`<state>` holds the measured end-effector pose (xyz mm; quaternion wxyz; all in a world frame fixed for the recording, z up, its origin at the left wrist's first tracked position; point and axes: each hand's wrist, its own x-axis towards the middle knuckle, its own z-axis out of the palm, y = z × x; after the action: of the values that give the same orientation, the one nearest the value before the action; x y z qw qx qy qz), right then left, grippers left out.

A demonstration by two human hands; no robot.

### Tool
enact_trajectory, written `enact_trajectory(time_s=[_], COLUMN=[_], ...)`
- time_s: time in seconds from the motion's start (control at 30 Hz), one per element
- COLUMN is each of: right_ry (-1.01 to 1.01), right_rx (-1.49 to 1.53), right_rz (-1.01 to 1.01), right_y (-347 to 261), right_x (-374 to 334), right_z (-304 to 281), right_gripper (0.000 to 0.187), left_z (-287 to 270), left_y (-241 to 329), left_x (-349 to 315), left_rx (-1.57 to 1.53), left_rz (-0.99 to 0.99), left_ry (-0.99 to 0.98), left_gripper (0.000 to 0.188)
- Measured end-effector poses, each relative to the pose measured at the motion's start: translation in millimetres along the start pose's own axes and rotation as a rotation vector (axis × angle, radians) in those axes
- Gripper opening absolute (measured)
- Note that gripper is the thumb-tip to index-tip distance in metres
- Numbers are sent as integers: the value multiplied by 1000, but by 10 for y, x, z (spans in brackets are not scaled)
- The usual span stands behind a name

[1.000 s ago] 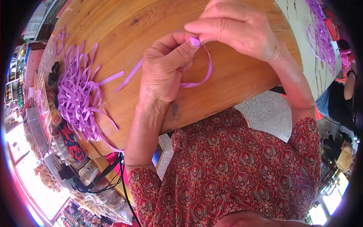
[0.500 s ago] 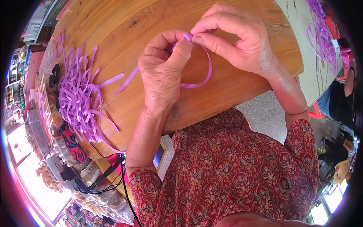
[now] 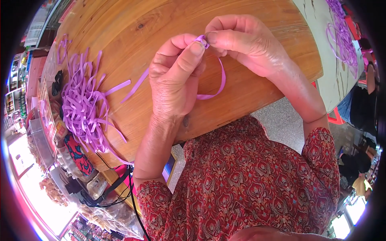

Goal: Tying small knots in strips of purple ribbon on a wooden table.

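A narrow purple ribbon (image 3: 222, 80) is held up over the wooden table (image 3: 120, 36), pinched by both hands. My left hand (image 3: 177, 76) is closed, its thumb and forefinger gripping a small folded or looped part of the ribbon. Against the same spot, the thumb and forefinger of my right hand (image 3: 249, 44) press together on the ribbon. One length curves down below the right fingers, and another end sticks out to the left behind my left hand. The exact shape of the fold is partly covered by my fingertips.
A tangled heap of purple ribbons (image 3: 84, 104) lies at the table's left. Beside it are a red-and-blue patterned pouch (image 3: 78, 154), black cables (image 3: 130, 180) and plastic bags. More purple ribbon (image 3: 341, 40) rests on a pale table at the right, near a person in dark clothes.
My right hand has turned and dropped slightly, its fingers curling in. The flat ribbon piece between the fingertips now looks folded into a small loop. The heap has not moved.
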<state>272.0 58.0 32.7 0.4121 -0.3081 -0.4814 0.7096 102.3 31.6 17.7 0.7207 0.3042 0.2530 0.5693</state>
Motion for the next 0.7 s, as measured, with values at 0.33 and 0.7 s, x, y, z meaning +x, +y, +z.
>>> enact_trajectory(time_s=[0.33,0.7], right_ry=[149,174], right_rx=[-356,-787], right_rz=[-335,-857], right_y=[34,12], right_x=[-23,-28], right_z=[120,77], right_gripper=[9,7], left_z=[-25,9], left_y=[-23,-33], left_x=[35,11], left_rx=[-46,-5], left_rz=[-37,-21], left_ry=[-45,34], left_gripper=[10,11])
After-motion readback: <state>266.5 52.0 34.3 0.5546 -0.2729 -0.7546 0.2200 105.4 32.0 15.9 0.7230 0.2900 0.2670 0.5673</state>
